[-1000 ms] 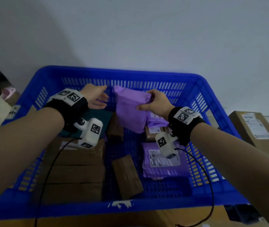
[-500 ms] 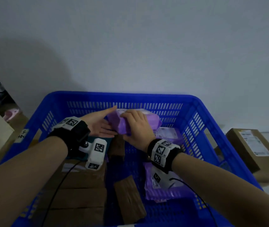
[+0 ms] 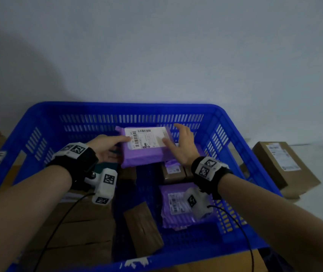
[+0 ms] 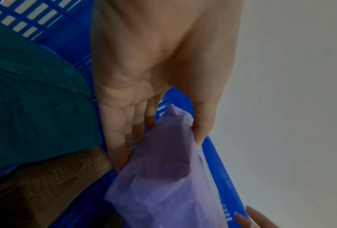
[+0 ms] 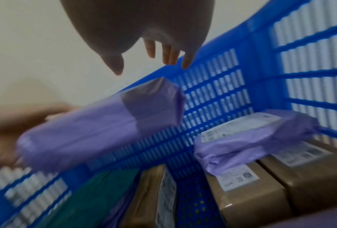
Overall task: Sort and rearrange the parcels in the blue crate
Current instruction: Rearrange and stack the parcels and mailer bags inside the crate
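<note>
A purple parcel point(image 3: 147, 152) with a white label facing up hangs at the back of the blue crate point(image 3: 129, 107). My left hand point(image 3: 107, 146) pinches its left edge, thumb on top and fingers beneath, as the left wrist view shows on the parcel point(image 4: 163, 185). My right hand point(image 3: 182, 146) hovers at the parcel's right end with straight, spread fingers. In the right wrist view the right hand point(image 5: 144, 30) stands clear above the parcel point(image 5: 85, 128).
In the crate lie flat brown boxes point(image 3: 74, 222) at the left, a small brown parcel point(image 3: 143, 226) in the middle, a second purple parcel point(image 3: 178, 205) at the right, a green parcel point(image 3: 105, 166) and brown boxes point(image 3: 173, 173). A cardboard box point(image 3: 282, 165) sits outside, right.
The purple parcel went from upright to flat with its label up. My right hand let go of it and my left hand took hold of its left edge.
</note>
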Demonstrator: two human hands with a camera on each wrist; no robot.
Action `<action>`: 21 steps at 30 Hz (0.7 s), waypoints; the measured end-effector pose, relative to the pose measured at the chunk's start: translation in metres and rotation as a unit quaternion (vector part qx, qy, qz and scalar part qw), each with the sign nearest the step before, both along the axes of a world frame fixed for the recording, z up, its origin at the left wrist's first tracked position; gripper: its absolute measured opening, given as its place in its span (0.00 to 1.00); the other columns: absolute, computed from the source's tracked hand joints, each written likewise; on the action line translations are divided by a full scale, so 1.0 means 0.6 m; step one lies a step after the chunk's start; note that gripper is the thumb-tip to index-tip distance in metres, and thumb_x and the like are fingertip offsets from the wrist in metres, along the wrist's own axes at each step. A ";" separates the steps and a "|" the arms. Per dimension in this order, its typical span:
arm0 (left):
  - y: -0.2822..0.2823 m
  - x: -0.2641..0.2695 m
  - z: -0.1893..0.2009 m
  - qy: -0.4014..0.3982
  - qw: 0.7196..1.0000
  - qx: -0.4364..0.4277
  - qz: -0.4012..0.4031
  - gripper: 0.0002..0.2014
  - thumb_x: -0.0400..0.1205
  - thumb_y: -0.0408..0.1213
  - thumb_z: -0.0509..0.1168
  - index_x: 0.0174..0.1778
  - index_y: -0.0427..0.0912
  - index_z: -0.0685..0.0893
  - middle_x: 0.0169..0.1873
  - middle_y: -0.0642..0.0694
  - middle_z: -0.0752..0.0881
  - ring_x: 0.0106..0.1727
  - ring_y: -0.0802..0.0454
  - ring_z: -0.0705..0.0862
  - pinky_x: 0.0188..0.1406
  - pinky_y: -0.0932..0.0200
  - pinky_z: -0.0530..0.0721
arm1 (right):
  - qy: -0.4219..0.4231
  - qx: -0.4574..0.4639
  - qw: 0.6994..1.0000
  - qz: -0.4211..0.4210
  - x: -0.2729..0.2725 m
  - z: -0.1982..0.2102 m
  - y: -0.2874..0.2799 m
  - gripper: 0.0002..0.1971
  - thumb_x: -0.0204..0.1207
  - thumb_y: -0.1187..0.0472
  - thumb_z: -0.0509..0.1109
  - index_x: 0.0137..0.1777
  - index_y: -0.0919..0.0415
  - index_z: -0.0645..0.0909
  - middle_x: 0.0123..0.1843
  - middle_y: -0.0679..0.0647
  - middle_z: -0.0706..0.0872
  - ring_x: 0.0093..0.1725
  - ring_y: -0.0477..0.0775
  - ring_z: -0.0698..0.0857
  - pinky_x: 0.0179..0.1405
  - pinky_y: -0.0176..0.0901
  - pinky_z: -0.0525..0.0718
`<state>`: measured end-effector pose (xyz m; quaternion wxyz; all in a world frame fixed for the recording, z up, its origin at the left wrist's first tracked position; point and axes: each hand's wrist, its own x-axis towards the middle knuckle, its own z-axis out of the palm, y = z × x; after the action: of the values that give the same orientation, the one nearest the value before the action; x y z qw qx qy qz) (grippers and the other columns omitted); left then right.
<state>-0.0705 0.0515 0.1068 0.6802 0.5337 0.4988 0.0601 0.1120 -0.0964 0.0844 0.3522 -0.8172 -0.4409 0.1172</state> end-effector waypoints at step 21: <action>-0.169 0.134 -0.182 0.072 0.977 -0.124 -0.156 0.15 0.82 0.30 0.65 0.64 0.30 0.79 0.44 0.37 0.86 0.40 0.45 0.85 0.33 0.52 0.87 | 0.182 -0.343 0.914 -0.116 0.117 -0.111 -0.152 0.32 0.70 0.52 0.77 0.68 0.71 0.76 0.57 0.65 0.83 0.47 0.56 0.79 0.36 0.45 0.76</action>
<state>0.0099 -0.0498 -0.0024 0.7047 0.5192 0.4603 -0.1481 0.1824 -0.1875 0.0178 0.1351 -0.8976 -0.2041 0.3665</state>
